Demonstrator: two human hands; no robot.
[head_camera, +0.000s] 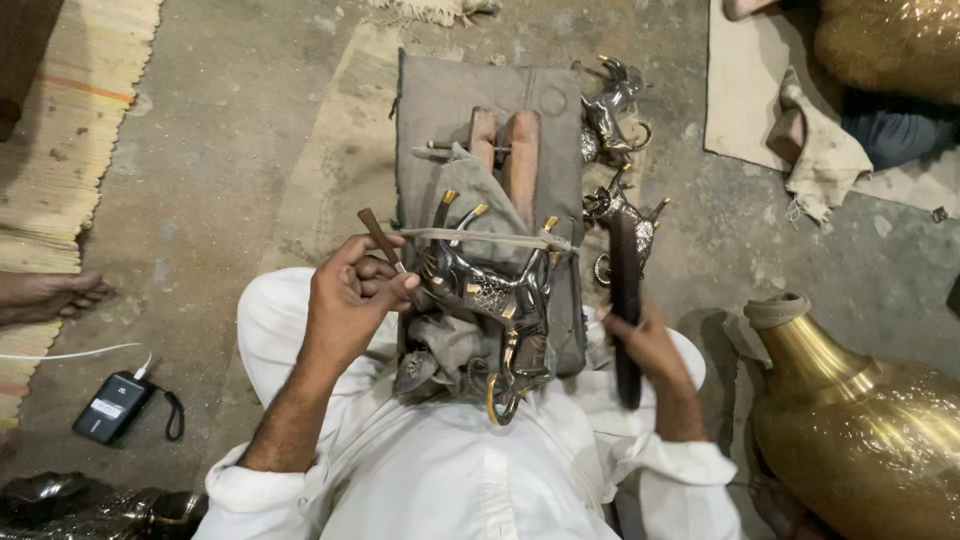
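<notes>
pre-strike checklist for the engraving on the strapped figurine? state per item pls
1. Dark metal animal figurine with brass-tipped legs held down by the pale strap: ok, the strap crosses its legs.
2. Left hand grips the thin wooden-handled chisel: ok.
3. Chisel tip on the figurine: cannot tell, fingers hide it.
4. Right hand holds the dark wooden mallet stick: ok, it lies off to the side of the figurine.
5. Grey padded work block steady on the lap: cannot tell.
6. Spare metal figurines apart from the work: ok, beside the block.
</notes>
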